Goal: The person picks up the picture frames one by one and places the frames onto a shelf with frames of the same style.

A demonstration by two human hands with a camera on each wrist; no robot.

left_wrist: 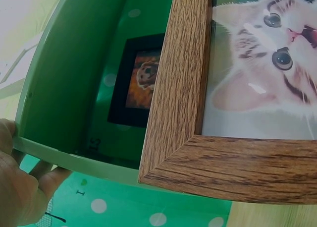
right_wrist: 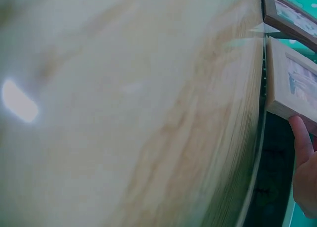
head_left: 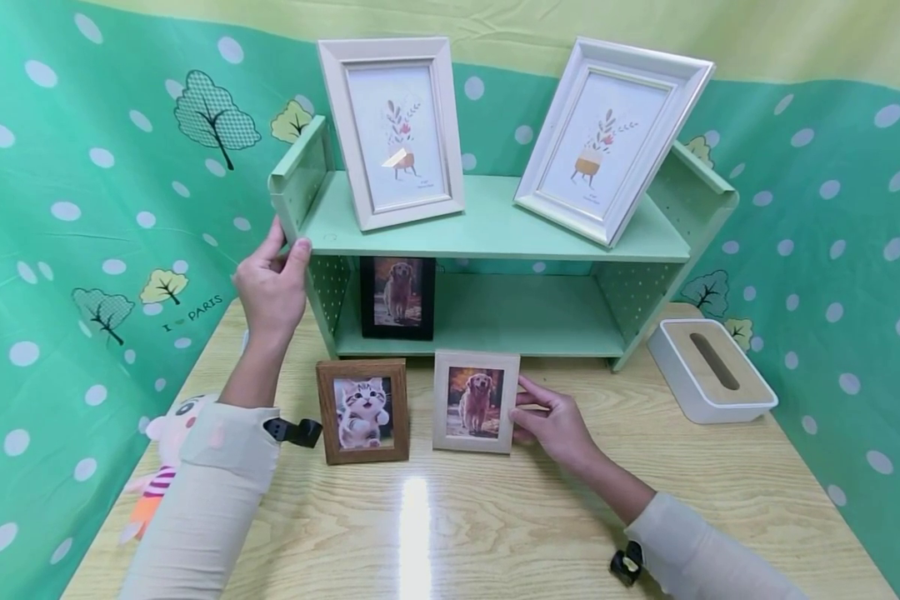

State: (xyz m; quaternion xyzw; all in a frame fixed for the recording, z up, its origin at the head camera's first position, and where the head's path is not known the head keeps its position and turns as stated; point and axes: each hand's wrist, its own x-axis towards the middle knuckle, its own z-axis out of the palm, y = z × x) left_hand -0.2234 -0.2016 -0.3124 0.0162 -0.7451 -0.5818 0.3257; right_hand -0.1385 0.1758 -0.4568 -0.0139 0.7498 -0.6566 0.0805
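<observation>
My left hand (head_left: pixel 272 287) grips the left side panel of a green two-tier shelf (head_left: pixel 487 237), its thumb at the front edge. In the left wrist view the fingers (left_wrist: pixel 52 180) curl at the shelf's edge. My right hand (head_left: pixel 555 421) holds the right edge of a pale wood picture frame (head_left: pixel 441 408) with a dog photo, which stands upright before the shelf. Left of it, a brown wood picture frame (head_left: pixel 360 457) with a kitten photo stands on the table. In the right wrist view, a finger (right_wrist: pixel 299 138) touches the pale frame's edge (right_wrist: pixel 277 105).
Two large white picture frames (head_left: pixel 407 215) (head_left: pixel 570 218) lean on the top tier. A black frame (head_left: pixel 397 332) with a dog photo stands on the lower tier, left. A white tissue box (head_left: pixel 708 408) with a wooden lid sits right; a plush toy (head_left: pixel 168 450) is partly behind the left sleeve.
</observation>
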